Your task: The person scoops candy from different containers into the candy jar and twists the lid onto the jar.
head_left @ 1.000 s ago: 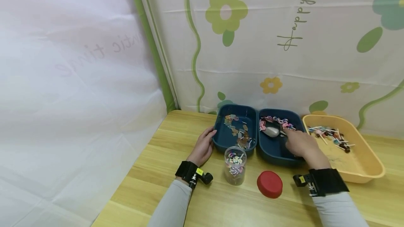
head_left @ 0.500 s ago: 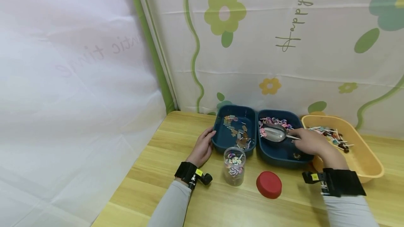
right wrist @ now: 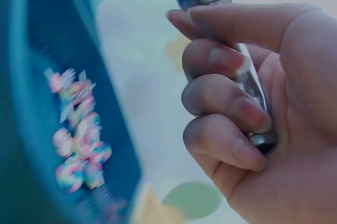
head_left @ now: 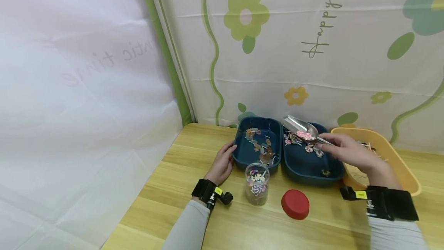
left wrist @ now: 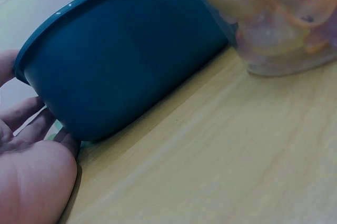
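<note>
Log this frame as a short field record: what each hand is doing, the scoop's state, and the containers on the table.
right hand: grips the handle of the metal scoop
scoop state: lifted above the right blue tray, a few pink candies in it
left hand: rests against the left blue tray
jar: clear, open, partly filled with candies
red lid: on the table beside the jar
yellow tub: right of the blue trays

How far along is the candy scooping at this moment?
Done: the clear jar already holds some swirl candies, and its red lid lies off beside it. In hand: the right hand grips a metal scoop with a few candies, raised over the right blue tray; the left hand rests on the left blue tray. Left: this scoopful is not in the jar, more candies remain, the jar is uncapped.
</note>
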The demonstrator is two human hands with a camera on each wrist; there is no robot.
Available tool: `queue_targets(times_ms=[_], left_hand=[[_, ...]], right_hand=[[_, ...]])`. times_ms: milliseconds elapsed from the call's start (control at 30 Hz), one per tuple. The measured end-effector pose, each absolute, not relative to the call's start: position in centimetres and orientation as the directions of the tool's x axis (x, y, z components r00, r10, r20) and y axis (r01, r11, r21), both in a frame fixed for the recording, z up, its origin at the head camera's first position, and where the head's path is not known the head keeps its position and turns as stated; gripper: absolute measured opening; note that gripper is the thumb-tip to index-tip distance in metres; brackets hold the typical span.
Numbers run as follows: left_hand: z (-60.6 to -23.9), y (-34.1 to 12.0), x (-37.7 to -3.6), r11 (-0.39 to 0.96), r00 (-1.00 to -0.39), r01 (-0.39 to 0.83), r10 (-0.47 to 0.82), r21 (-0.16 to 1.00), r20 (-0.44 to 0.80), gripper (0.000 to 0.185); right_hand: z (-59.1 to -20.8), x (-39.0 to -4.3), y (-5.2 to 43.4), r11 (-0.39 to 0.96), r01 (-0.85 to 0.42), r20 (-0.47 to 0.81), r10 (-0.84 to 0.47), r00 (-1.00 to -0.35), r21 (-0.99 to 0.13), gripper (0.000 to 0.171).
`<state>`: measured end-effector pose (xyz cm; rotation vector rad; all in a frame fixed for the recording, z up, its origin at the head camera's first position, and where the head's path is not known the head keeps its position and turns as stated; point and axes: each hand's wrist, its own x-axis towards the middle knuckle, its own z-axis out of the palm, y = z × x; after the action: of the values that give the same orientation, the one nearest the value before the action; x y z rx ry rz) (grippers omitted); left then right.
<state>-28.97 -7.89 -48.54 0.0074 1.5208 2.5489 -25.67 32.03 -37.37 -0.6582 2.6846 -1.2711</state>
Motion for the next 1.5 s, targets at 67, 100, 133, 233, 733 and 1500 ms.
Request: queue_targets(times_ms=[67,100,133,233,733,1500], left_hand=[[-48.6,-7.9,-28.9,-0.463,-0.985,-0.144,0.150,0.874,-0.083,0.051],[-48.7,-7.9,-28.9,-0.463,-0.985,-0.145,0.150,0.874,-0.084,0.051],[-48.7,-7.9,-28.8,-0.465,-0.985,-0.149,0.148,0.873,-0.089,0.051],[-48.8,-7.9,-28.9,-0.465,-0.985,-0.153,0.146,0.872,-0.095,0.051],[-48.5,-7.9,-29.6,-0.473,-0.986,-0.142,0.150,0.869,-0.080,0.052],[-49.0,-8.0,-29.5,-0.470,-0.985,-0.139,0.157,0.871,-0.073,0.050]], right_hand=[[-36.3,-24.9,31.8,0.541,-0.385,0.141,-0.437,-0.888,-0.747,0.026],[-35.8,-24.4,31.8,0.540,-0.417,0.171,-0.447,-0.878,-0.731,0.025],[-35.2,-24.0,31.7,0.538,-0.451,0.203,-0.458,-0.866,-0.712,0.024],[-33.6,-22.4,31.7,0.544,-0.514,0.279,-0.457,-0.844,-0.664,0.021],[-29.4,-18.0,29.4,0.488,-0.707,0.345,-0.637,-0.689,-0.512,0.031],[-29.7,-17.6,27.8,0.586,-0.663,0.207,-0.656,-0.726,-0.466,0.017]])
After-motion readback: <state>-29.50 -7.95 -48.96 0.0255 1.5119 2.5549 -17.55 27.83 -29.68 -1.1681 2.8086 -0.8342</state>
